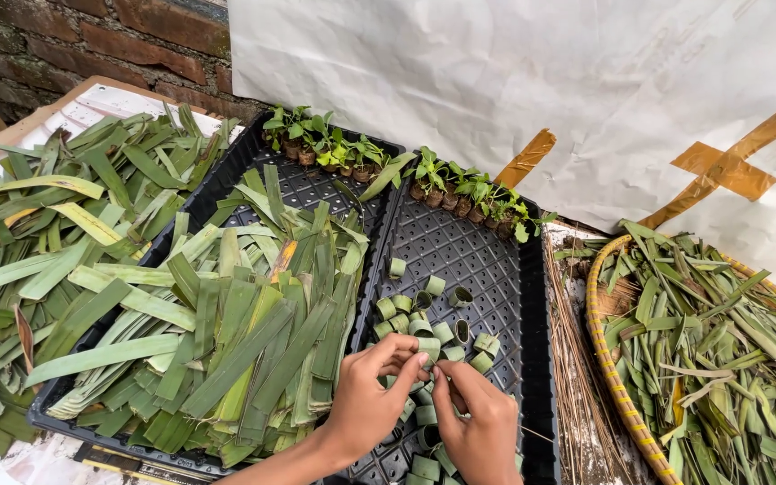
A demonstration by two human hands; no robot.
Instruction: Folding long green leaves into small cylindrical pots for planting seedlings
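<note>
Both hands meet over the right tray (505, 269); the left hand (372, 402) and right hand (478, 422) pinch one small leaf ring (427, 350) between their fingertips, just above the pile of finished rings (424, 314) lying on the tray's grid. Judged from this, the step is the closing of a rolled leaf strip; it would go best with the overlap held tight by one hand while the other fixes the end, the ring kept round and level with its neighbours. Cut leaves (253, 332) fill the left tray; seedlings (469, 193) line the far edges; a basket (608, 359) of scraps stands right. Hidden: the ring's seam and any fastener, behind the fingers; the nearest rings, cut off by the frame edge.
</note>
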